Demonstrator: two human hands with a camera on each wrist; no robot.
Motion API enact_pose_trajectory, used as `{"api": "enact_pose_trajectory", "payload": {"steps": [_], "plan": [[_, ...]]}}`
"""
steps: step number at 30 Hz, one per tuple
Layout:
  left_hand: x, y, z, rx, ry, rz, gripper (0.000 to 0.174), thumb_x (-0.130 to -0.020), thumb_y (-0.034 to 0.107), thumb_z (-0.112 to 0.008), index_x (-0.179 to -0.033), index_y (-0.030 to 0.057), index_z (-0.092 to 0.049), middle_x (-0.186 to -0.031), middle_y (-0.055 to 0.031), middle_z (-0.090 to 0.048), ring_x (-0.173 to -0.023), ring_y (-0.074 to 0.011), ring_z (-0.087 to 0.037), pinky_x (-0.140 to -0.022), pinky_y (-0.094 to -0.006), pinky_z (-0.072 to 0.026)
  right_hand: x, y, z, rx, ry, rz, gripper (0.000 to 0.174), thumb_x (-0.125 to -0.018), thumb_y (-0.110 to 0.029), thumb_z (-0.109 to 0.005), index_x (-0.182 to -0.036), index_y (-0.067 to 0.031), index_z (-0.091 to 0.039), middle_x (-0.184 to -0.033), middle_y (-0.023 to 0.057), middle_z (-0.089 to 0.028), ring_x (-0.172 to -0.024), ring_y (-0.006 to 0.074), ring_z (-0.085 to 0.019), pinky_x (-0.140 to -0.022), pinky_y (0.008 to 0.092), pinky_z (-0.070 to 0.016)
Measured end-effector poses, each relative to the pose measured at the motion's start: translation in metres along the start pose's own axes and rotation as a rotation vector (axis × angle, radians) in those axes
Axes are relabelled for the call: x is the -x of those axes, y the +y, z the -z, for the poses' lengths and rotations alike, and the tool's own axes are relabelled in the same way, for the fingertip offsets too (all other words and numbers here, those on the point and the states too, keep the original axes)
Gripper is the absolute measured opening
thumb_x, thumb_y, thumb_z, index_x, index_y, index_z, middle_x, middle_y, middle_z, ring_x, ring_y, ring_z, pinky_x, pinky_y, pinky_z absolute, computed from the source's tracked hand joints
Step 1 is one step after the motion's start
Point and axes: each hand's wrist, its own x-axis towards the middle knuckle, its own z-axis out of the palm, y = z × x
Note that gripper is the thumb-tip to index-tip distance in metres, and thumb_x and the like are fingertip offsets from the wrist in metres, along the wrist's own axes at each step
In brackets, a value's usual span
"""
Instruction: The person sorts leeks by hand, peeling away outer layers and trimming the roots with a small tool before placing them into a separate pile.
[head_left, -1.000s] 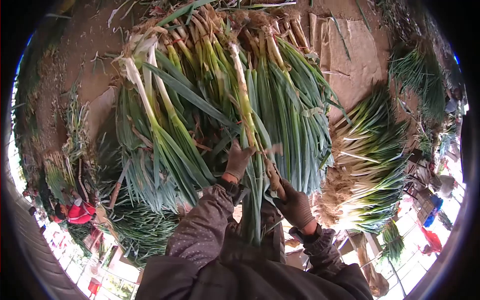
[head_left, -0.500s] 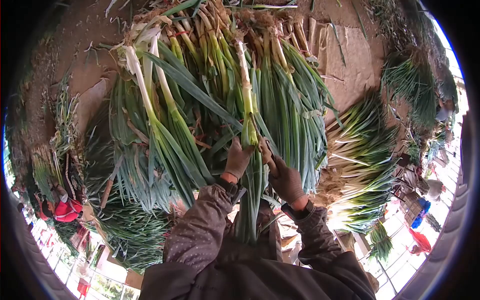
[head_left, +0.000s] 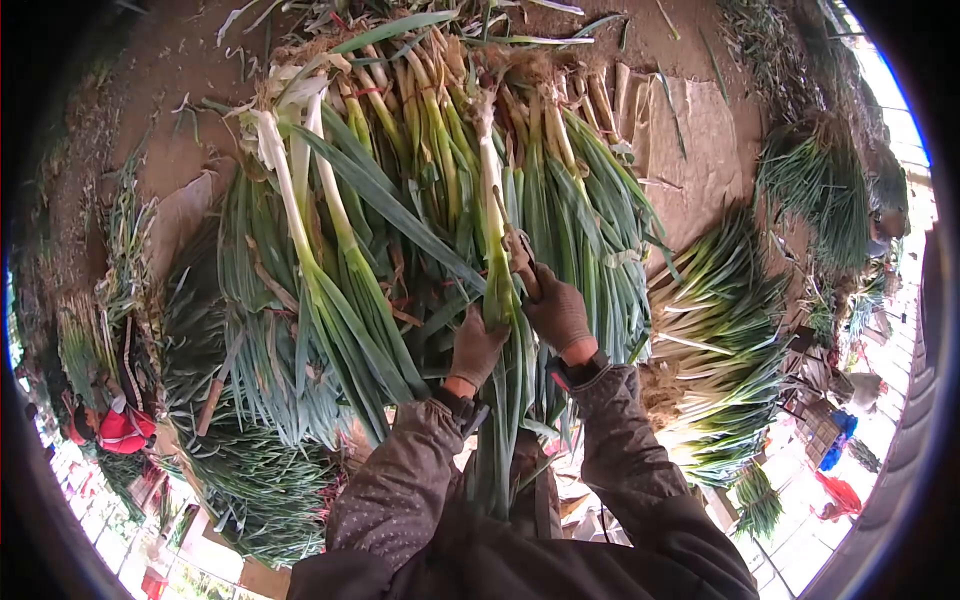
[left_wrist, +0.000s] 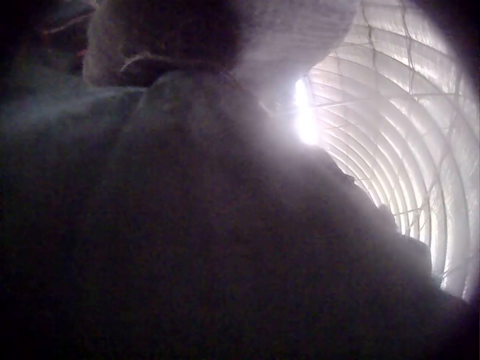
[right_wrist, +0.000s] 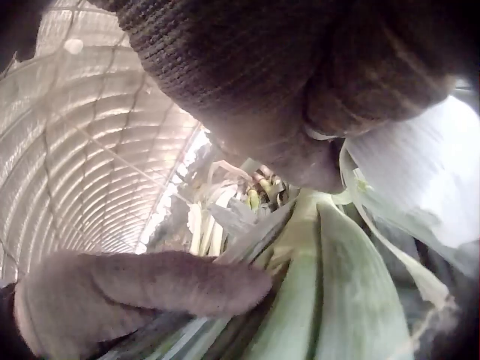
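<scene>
One long green onion stalk [head_left: 492, 200] stands out in front of a big heap of green onions [head_left: 380, 230], root end pointing away from me. My gloved left hand [head_left: 477, 346] grips the stalk where the pale shaft turns to green leaves. My gloved right hand [head_left: 556, 306] is just right of it and a little higher, pinching a brownish outer strip [head_left: 520, 250] of the same stalk. In the right wrist view a gloved finger [right_wrist: 150, 286] presses on pale green leaves [right_wrist: 322, 292]. The left wrist view shows only a dark sleeve [left_wrist: 187, 225].
A second heap of green onions [head_left: 720, 330] lies to the right and another [head_left: 820, 180] farther back. Brown sacking [head_left: 700, 130] covers the dirt floor. A person in red [head_left: 125, 430] is at the left edge. A white arched tunnel roof [left_wrist: 405, 112] is overhead.
My right hand has slid up the stalk, from below and right of the left hand to beside and above it. The left hand has kept its grip in place.
</scene>
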Motion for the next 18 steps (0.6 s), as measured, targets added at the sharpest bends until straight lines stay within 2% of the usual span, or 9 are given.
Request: {"api": "enact_pose_trajectory", "payload": {"steps": [6, 7, 10, 14, 15, 18], "plan": [[-0.001, -0.01, 0.001, 0.068, -0.01, -0.045, 0.039, -0.088, 0.018, -0.071, -0.117, -0.0036, -0.056, -0.1, -0.0238, -0.07, -0.097, -0.0392, -0.07, -0.085, -0.0428, -0.0537, -0.062, -0.002, -0.006, 0.029, 0.074, 0.089, 0.035, -0.08, -0.017, -0.067, -0.113, -0.0086, -0.06, -0.085, 0.0258, -0.069, -0.083, 0.0484, -0.066, -0.072, 0.0587, -0.0517], [-0.001, -0.013, 0.0, 0.08, -0.005, -0.057, 0.038, -0.088, 0.018, -0.071, -0.116, -0.0036, -0.056, -0.1, -0.024, -0.07, -0.097, -0.0394, -0.07, -0.085, -0.0426, -0.0537, -0.072, -0.006, -0.005, 0.0, 0.068, 0.064, 0.034, -0.08, -0.018, -0.065, -0.112, -0.0076, -0.065, -0.088, 0.0253, -0.069, -0.088, 0.0485, -0.064, -0.075, 0.0555, -0.052], [-0.002, -0.02, 0.0, 0.077, -0.016, -0.066, 0.04, -0.088, 0.017, -0.071, -0.118, -0.0038, -0.056, -0.101, -0.0224, -0.07, -0.097, -0.0367, -0.07, -0.086, -0.0408, -0.0536, -0.106, -0.016, -0.005, 0.023, 0.076, 0.077, 0.032, -0.08, -0.019, -0.064, -0.111, -0.0073, -0.066, -0.09, 0.0262, -0.069, -0.089, 0.0486, -0.065, -0.076, 0.0554, -0.052], [-0.002, -0.019, 0.001, 0.239, -0.076, -0.029, 0.042, -0.088, 0.013, -0.07, -0.124, -0.0038, -0.055, -0.109, -0.016, -0.069, -0.101, -0.026, -0.068, -0.091, -0.0363, -0.0517, -0.149, -0.021, -0.01, 0.016, 0.078, -0.001, 0.03, -0.08, -0.02, -0.065, -0.104, -0.0031, -0.068, -0.091, 0.0281, -0.068, -0.091, 0.0484, -0.065, -0.076, 0.0537, -0.0515], [-0.001, -0.014, 0.004, 0.264, -0.099, -0.013, 0.043, -0.088, 0.011, -0.07, -0.126, -0.0036, -0.055, -0.112, -0.0142, -0.069, -0.103, -0.0234, -0.066, -0.093, -0.0353, -0.051, -0.154, -0.025, -0.007, 0.019, 0.09, 0.012, 0.03, -0.078, -0.021, -0.067, -0.101, -0.0014, -0.067, -0.087, 0.0279, -0.068, -0.087, 0.0477, -0.066, -0.074, 0.0515, -0.0511], [0.006, 0.001, 0.014, 0.323, -0.141, 0.038, 0.043, -0.089, 0.007, -0.068, -0.129, -0.0033, -0.054, -0.117, -0.0102, -0.066, -0.106, -0.0183, -0.063, -0.096, -0.0329, -0.0496, -0.133, -0.025, 0.011, -0.112, 0.013, 0.049, 0.031, -0.076, -0.021, -0.069, -0.099, -0.001, -0.066, -0.084, 0.0273, -0.067, -0.081, 0.0463, -0.066, -0.071, 0.0499, -0.0503]]}}
